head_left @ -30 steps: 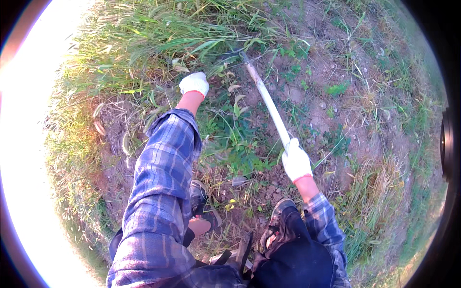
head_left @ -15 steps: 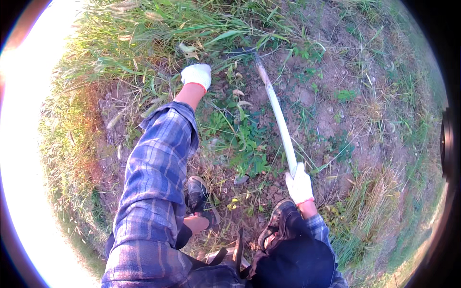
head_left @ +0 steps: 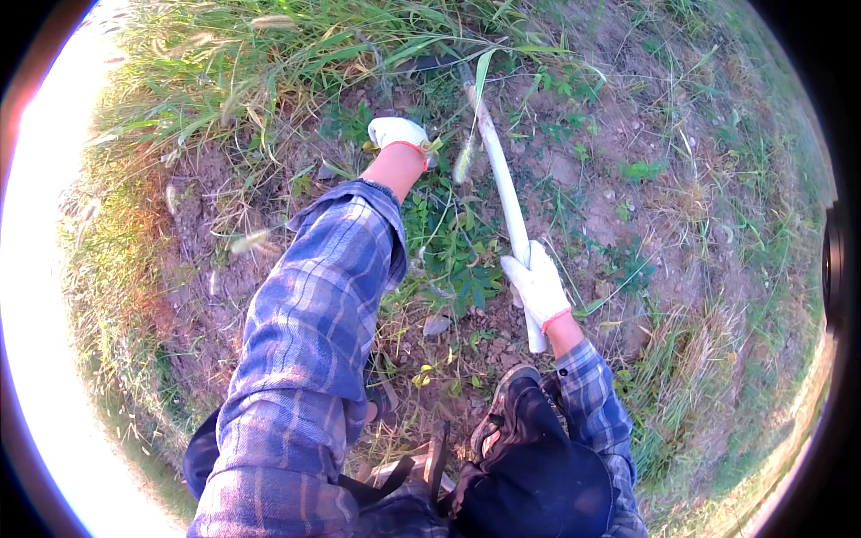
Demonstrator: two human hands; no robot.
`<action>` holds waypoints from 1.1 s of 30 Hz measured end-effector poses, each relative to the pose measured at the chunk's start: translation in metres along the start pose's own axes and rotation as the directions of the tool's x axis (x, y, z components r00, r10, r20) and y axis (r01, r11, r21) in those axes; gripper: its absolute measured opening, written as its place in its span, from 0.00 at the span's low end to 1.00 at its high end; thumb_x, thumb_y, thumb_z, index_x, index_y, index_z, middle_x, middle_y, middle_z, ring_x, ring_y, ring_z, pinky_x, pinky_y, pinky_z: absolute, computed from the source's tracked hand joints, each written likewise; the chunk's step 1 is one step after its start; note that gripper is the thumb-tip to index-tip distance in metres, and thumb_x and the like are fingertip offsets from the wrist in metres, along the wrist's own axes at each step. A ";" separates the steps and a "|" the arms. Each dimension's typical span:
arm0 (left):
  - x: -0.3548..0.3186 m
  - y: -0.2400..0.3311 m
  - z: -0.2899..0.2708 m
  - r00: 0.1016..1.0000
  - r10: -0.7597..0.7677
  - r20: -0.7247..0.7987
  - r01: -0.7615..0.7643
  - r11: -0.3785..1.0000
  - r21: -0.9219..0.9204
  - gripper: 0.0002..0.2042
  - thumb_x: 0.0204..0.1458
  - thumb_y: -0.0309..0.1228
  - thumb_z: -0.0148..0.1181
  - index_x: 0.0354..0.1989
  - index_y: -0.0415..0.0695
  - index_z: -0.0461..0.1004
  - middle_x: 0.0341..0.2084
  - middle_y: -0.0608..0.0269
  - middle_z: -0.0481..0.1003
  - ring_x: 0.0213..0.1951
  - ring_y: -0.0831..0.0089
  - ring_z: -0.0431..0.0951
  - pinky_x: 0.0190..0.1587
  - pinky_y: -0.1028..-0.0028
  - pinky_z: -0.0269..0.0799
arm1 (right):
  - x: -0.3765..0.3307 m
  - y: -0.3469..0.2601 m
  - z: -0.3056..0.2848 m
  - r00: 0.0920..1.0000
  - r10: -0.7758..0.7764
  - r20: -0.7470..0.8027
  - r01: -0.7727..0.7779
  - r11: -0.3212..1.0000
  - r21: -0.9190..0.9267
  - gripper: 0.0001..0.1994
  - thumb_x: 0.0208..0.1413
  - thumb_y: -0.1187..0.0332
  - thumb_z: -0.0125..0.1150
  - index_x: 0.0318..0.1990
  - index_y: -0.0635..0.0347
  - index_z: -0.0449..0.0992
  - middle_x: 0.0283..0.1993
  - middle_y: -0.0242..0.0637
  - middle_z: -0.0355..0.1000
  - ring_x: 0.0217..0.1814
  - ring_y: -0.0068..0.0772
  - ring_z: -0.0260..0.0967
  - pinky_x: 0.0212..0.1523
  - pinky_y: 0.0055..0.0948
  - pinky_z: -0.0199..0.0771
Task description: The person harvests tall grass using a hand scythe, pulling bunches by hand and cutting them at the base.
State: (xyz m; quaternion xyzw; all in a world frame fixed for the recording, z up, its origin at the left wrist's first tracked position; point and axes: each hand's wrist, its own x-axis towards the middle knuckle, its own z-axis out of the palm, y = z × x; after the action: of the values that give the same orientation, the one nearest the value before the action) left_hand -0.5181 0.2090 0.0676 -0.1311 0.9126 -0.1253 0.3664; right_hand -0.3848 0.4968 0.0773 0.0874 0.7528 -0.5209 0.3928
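Brown soil (head_left: pixel 664 224) spreads over the right and middle of the frame, with tall green grass (head_left: pixel 296 54) thick across the upper left. The blue plaid left sleeve (head_left: pixel 305 332) rises from the lower left towards the upper middle. A dark trouser leg (head_left: pixel 538 475) fills the bottom, right of centre, beside the plaid right sleeve (head_left: pixel 596 394). The tool (head_left: pixel 504 188) stretches from the top middle down to right of centre; its long, pale handle slants, and its dark head lies partly hidden in the grass. Low leafy plants (head_left: pixel 457 260) grow near the centre, between the left sleeve and the handle. A dark shoe (head_left: pixel 498 408) shows below the handle's end. The right hand (head_left: pixel 541 285), in a white glove, is closed around the handle near its lower end. The left hand (head_left: pixel 395 132), gloved alike, is bent at the upper middle, its fingers hidden; I cannot tell whether it grips anything. A grey stone (head_left: pixel 436 325) lies below the plants, and a fuzzy seed head (head_left: pixel 464 161) hangs just left of the handle.
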 end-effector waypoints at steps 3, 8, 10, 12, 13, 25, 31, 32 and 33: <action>0.010 0.003 0.001 0.998 -0.059 -0.008 0.059 0.998 -0.004 0.16 0.48 0.42 0.62 0.45 0.56 0.82 0.44 0.69 0.80 0.46 0.65 0.80 0.35 0.56 0.71 | -0.016 0.001 -0.005 0.995 -0.048 -0.086 0.054 0.996 0.066 0.12 0.59 0.64 0.60 0.40 0.58 0.63 0.20 0.28 0.64 0.14 0.21 0.62 0.14 0.25 0.63; 0.007 0.009 0.007 0.998 -0.047 0.042 0.044 0.997 0.068 0.26 0.50 0.51 0.59 0.56 0.53 0.75 0.57 0.62 0.72 0.59 0.53 0.68 0.47 0.41 0.64 | -0.043 0.017 -0.022 0.986 -0.013 -0.164 0.040 0.986 0.163 0.11 0.59 0.66 0.60 0.38 0.57 0.62 0.19 0.26 0.63 0.14 0.18 0.61 0.13 0.23 0.61; 0.017 0.005 0.024 0.978 -0.053 0.202 0.112 0.950 -0.292 0.34 0.50 0.54 0.58 0.65 0.53 0.65 0.65 0.58 0.63 0.66 0.50 0.58 0.59 0.40 0.56 | -0.052 0.024 -0.020 0.983 0.045 -0.176 -0.006 0.976 0.215 0.11 0.58 0.67 0.60 0.38 0.57 0.62 0.19 0.27 0.62 0.13 0.19 0.60 0.13 0.23 0.60; 0.012 0.032 0.040 0.960 -0.191 0.204 0.263 0.866 -0.425 0.44 0.48 0.59 0.58 0.69 0.45 0.56 0.70 0.55 0.53 0.70 0.48 0.49 0.63 0.38 0.48 | -0.057 0.032 -0.021 0.975 0.032 -0.219 0.012 0.981 0.194 0.11 0.58 0.67 0.60 0.38 0.57 0.62 0.19 0.27 0.62 0.13 0.19 0.60 0.13 0.23 0.60; 0.002 0.043 0.040 0.965 -0.209 0.157 0.257 0.867 -0.427 0.48 0.46 0.60 0.59 0.70 0.41 0.51 0.70 0.52 0.51 0.71 0.47 0.45 0.65 0.41 0.45 | -0.058 0.035 -0.022 0.972 0.049 -0.228 0.001 0.977 0.212 0.11 0.58 0.67 0.60 0.38 0.58 0.62 0.19 0.28 0.62 0.13 0.20 0.60 0.13 0.24 0.60; 0.020 0.057 0.085 0.866 -0.473 -0.160 0.232 0.666 -0.709 0.24 0.51 0.43 0.57 0.54 0.45 0.66 0.59 0.50 0.67 0.66 0.53 0.57 0.62 0.48 0.48 | -0.059 0.050 -0.032 0.954 -0.058 -0.293 0.063 0.998 0.007 0.14 0.58 0.63 0.62 0.38 0.61 0.63 0.19 0.34 0.67 0.15 0.26 0.67 0.16 0.30 0.66; 0.012 -0.002 0.088 0.889 -0.364 -0.276 0.127 0.777 -0.617 0.14 0.53 0.31 0.53 0.49 0.46 0.70 0.47 0.47 0.75 0.52 0.48 0.75 0.48 0.55 0.74 | -0.068 0.047 -0.036 0.953 -0.100 -0.284 0.035 0.973 -0.228 0.17 0.58 0.61 0.61 0.40 0.63 0.62 0.20 0.43 0.70 0.18 0.36 0.71 0.18 0.35 0.69; 0.006 -0.021 0.086 0.849 -0.291 -0.441 0.005 0.839 -0.543 0.11 0.55 0.35 0.50 0.43 0.46 0.74 0.42 0.47 0.77 0.48 0.45 0.77 0.45 0.52 0.75 | -0.070 0.044 -0.033 0.961 -0.084 -0.265 0.015 0.967 -0.254 0.17 0.58 0.61 0.61 0.41 0.63 0.62 0.21 0.43 0.70 0.19 0.38 0.72 0.19 0.36 0.69; -0.010 -0.025 0.066 0.866 -0.267 -0.423 0.011 0.855 -0.518 0.12 0.57 0.37 0.47 0.42 0.47 0.75 0.42 0.48 0.78 0.48 0.44 0.76 0.47 0.53 0.75 | -0.070 0.048 -0.035 0.968 -0.059 -0.245 -0.004 0.968 -0.250 0.17 0.58 0.60 0.61 0.41 0.63 0.61 0.22 0.45 0.70 0.20 0.39 0.72 0.19 0.37 0.70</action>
State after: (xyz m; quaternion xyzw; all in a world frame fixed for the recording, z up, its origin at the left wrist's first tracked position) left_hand -0.4608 0.1800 0.0357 -0.2538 0.9628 0.0594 0.0711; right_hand -0.3286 0.5672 0.0960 0.0919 0.8568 -0.4128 0.2951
